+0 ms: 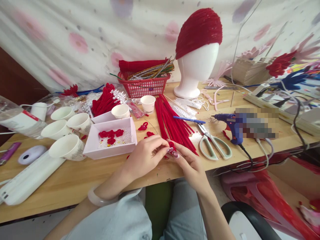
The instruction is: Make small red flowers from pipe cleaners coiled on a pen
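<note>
Near the table's front edge my left hand (150, 151) and my right hand (187, 161) meet, both closed in a pinch on one small piece of red pipe cleaner (171, 145). My fingertips cover most of it, so its exact shape is hidden. Just behind my hands lies a fan of long red pipe cleaners (166, 115). Small looped red pieces (143, 126) rest on the wood to the left. Beside them, a white box (110, 151) holds pearl beads and several red looped shapes (111, 134).
Scissors (215, 143), a blue pen (189, 120) and a blue glue gun (231, 123) with cables lie to the right. Paper cups (67, 146) and a white power strip (30, 180) stand left. Behind are a red basket (145, 87) and a white mannequin head (197, 63) wrapped in red.
</note>
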Available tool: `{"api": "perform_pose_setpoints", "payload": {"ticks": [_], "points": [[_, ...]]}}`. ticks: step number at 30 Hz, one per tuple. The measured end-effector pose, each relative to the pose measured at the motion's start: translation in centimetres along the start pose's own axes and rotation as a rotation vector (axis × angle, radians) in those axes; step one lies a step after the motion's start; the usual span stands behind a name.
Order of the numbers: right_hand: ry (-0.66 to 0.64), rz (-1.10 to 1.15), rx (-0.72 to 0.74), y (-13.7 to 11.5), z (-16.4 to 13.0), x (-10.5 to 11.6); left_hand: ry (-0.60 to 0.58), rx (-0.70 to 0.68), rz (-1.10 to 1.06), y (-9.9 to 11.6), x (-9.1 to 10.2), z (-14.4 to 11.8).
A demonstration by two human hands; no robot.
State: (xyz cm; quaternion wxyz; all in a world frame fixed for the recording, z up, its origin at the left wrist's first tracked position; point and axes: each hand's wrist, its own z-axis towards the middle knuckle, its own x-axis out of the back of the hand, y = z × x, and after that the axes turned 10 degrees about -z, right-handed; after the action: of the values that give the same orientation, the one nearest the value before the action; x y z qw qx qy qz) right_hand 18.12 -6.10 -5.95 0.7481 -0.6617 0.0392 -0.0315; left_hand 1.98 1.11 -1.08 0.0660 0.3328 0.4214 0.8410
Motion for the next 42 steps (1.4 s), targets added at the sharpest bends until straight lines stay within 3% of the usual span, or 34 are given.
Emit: {"api": "perform_pose_setpoints", "payload": {"ticks": [9,18,27,33,38,42], "points": [[0.008,-0.071,0.017,-0.2,0.1,0.0,-0.088,-0.190,0.165,-0.4,-0.1,-0.3],[-0.004,-0.099,0.025,-0.4,0.2,0.0,-0.206,-0.177,0.309,0.0,0.2,-0.3],[-0.134,-0.122,0.013,0.4,0.0,0.4,-0.260,-0.302,0.493,-0.2,0.1,-0.4],[-0.151,-0.158,0.023,0.6,-0.1,0.6,-0.213,-0.367,0.559,-0.1,-0.1,-0.5],[-0.155,-0.127,0.045,0.2,-0.1,0.5,-0.135,-0.282,0.577,-0.1,-0.4,-0.5],[-0.114,-0.278,0.090,-0.1,0.0,0.5,-0.106,-0.326,0.692,-0.2,-1.0,-0.4]]}}
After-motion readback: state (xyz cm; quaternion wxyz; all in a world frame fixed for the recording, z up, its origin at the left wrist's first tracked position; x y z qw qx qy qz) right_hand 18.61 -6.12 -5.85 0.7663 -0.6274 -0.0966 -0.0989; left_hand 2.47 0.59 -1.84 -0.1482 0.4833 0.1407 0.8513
